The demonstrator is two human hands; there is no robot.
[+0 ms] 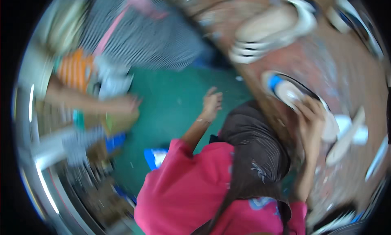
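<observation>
My right hand [311, 116] is at a pale shoe [285, 90] on the brown worktable, its fingers bent over the insole and rim. The shoe has a dark edge line and a bright blue patch inside its far end. Blur hides exactly how the fingertips meet it. Beside that hand lie a flat cream sole-shaped piece [346, 137] and a white piece [360, 134]. Off the table, over the green floor, hangs my left hand [212, 103], fingers loosely curled and partly apart, with nothing visible in it.
A white strappy sandal [271, 29] sits farther up the worktable [321, 68]; more pale shoes [346, 19] stand at its far right. At left, another person's arm [89, 102] reaches over boxes and bags. Grey striped cloth [150, 35] and a blue-and-white packet [155, 157] are nearby.
</observation>
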